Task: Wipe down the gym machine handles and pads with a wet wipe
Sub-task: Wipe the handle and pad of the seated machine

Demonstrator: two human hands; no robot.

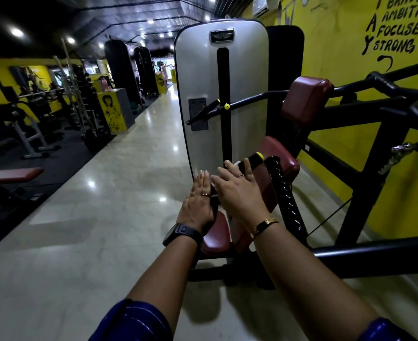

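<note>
A black machine handle (254, 159) with a yellow end cap slants up from the maroon seat pad (216, 233). My right hand (237, 190) lies over the handle and presses a white wet wipe (236, 163) against it; only a corner of the wipe shows past my fingers. Just left of it, my left hand (198, 200) rests flat against the handle's lower part, fingers straight and thumb hidden. A second maroon pad (280, 153) sits behind my right hand, and a third maroon pad (306, 99) is higher up on the black frame.
A tall grey weight-stack cover (200, 77) stands straight ahead. A glossy black ribbed lever (285, 195) and black frame bars (365, 252) fill the right, against a yellow wall. A tiled aisle (119, 193) runs along the left, with a bench (11, 174) and racks beyond.
</note>
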